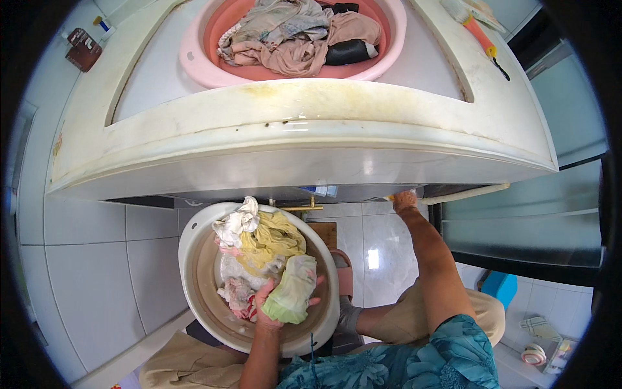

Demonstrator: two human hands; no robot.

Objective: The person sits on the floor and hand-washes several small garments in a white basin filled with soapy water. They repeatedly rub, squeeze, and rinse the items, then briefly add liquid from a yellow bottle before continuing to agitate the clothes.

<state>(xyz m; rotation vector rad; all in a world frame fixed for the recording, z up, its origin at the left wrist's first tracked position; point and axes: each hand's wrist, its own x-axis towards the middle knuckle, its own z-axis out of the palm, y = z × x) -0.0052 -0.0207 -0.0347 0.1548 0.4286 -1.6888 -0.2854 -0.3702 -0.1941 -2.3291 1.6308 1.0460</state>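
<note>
Over the white oval basin (186,272) my left hand (272,301) supports a wet light-green and white cloth (291,291), which lies across the palm and partly hides the fingers. In the same basin, a yellow garment (277,236) and white cloth (236,221) are piled at the far side, and a pink and white cloth (236,294) lies left of my hand in the soapy water. My right hand (405,200) reaches far out to the right, under the counter's edge beside a small yellow and white item; its fingers are mostly hidden.
A pink basin (396,29) of wet clothes stands in the recess of the white counter (340,104). A brush with an orange handle (478,36) lies at right, and a dark red bottle (83,51) stands at left. Brass pipework (311,208) is behind the white basin.
</note>
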